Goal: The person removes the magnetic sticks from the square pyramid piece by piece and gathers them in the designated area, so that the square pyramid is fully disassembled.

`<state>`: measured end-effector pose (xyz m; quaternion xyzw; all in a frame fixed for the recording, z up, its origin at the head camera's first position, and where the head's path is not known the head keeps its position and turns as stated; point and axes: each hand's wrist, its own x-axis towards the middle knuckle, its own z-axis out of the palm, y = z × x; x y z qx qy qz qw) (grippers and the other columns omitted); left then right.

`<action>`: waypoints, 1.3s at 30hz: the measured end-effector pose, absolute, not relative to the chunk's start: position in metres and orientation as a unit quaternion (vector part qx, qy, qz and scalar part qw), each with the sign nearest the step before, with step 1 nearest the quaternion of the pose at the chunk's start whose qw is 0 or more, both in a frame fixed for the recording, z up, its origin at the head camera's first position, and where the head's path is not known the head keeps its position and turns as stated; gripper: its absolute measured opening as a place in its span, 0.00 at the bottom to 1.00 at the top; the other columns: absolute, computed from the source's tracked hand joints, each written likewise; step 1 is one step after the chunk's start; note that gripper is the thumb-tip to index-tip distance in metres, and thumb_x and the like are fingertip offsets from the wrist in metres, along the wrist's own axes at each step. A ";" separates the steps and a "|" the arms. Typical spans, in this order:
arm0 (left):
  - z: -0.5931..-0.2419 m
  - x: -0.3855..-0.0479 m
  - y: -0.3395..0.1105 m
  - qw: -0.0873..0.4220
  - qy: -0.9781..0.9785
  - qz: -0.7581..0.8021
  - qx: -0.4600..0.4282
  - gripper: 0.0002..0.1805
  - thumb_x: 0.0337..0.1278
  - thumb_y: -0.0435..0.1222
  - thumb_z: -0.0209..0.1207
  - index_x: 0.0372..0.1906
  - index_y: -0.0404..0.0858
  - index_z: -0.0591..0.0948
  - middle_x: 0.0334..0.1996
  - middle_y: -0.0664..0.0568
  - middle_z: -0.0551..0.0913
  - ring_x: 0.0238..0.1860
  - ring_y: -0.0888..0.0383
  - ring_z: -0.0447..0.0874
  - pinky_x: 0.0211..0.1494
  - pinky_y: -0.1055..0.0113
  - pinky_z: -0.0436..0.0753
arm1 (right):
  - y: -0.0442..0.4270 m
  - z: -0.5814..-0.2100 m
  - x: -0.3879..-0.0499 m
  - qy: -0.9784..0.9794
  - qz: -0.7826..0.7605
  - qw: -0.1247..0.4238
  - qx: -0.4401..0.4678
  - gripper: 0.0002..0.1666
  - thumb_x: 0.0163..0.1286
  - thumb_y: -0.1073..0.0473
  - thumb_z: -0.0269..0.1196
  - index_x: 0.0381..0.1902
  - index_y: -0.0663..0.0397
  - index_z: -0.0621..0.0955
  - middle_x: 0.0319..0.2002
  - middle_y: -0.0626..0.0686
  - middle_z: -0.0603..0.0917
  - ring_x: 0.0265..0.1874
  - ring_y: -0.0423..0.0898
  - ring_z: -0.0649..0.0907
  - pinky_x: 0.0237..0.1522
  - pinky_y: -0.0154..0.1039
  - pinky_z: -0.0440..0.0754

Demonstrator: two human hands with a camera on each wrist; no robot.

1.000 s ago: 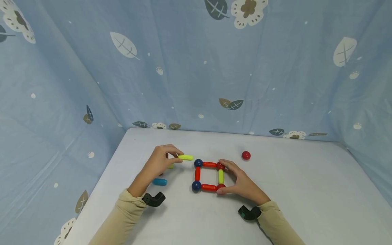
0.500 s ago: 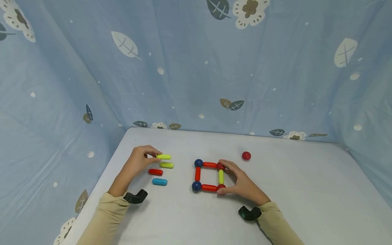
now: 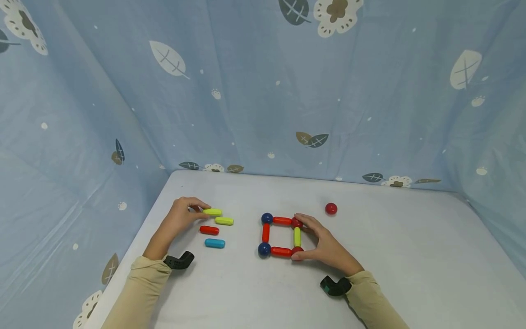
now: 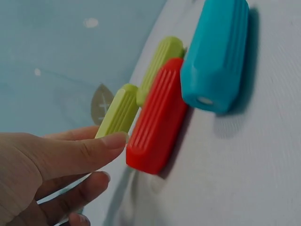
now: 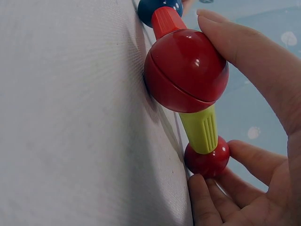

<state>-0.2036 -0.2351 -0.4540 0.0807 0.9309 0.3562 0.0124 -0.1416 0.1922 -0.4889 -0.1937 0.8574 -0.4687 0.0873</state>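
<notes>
My left hand pinches a yellow-green stick between thumb and fingers at the left of the table; the left wrist view shows the thumb over the near end of that stick. My right hand spans the right side of a square of sticks and balls, with the thumb at the near red ball and fingers at the far red ball. A yellow-green stick joins these two balls. The square's other sides are red sticks, with blue balls at its left corners.
Beside the left hand lie a second yellow-green stick, a red stick and a blue stick. A loose red ball rests behind the right hand. Blue patterned cloth hangs behind the white table.
My left hand has moved left, away from the square, with the yellow-green stick in its fingers, uncovering the red stick. My right hand has stayed at the red balls.
</notes>
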 end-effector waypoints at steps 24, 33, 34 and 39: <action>-0.456 -0.204 -0.237 0.043 0.926 0.367 0.073 0.16 0.53 0.28 0.73 0.49 0.34 0.89 0.45 0.42 0.89 0.39 0.53 0.80 0.41 0.65 0.77 | 0.192 -0.487 -0.142 0.860 -0.466 0.088 -0.187 0.60 0.52 0.41 0.81 0.79 0.40 0.65 0.78 0.49 0.66 0.75 0.55 0.70 0.73 0.60 0.70; -0.447 -0.202 -0.233 0.026 0.929 0.358 0.091 0.18 0.53 0.28 0.74 0.51 0.34 0.88 0.48 0.40 0.89 0.39 0.52 0.81 0.39 0.66 0.76 | 0.192 -0.489 -0.142 0.858 -0.468 0.088 -0.193 0.59 0.53 0.42 0.81 0.79 0.41 0.66 0.77 0.48 0.67 0.75 0.54 0.70 0.72 0.60 0.71; -0.447 -0.202 -0.232 0.020 0.929 0.357 0.096 0.18 0.52 0.28 0.74 0.51 0.34 0.88 0.48 0.40 0.89 0.39 0.52 0.81 0.39 0.67 0.76 | 0.192 -0.489 -0.142 0.858 -0.468 0.089 -0.193 0.59 0.53 0.42 0.81 0.79 0.40 0.66 0.78 0.48 0.67 0.75 0.54 0.70 0.72 0.60 0.71; -0.443 -0.199 -0.224 -0.007 0.925 0.361 0.118 0.17 0.54 0.29 0.74 0.50 0.35 0.89 0.46 0.42 0.90 0.39 0.52 0.81 0.38 0.67 0.76 | 0.193 -0.488 -0.142 0.854 -0.474 0.092 -0.195 0.59 0.52 0.42 0.82 0.78 0.41 0.66 0.78 0.49 0.67 0.75 0.56 0.69 0.73 0.64 0.69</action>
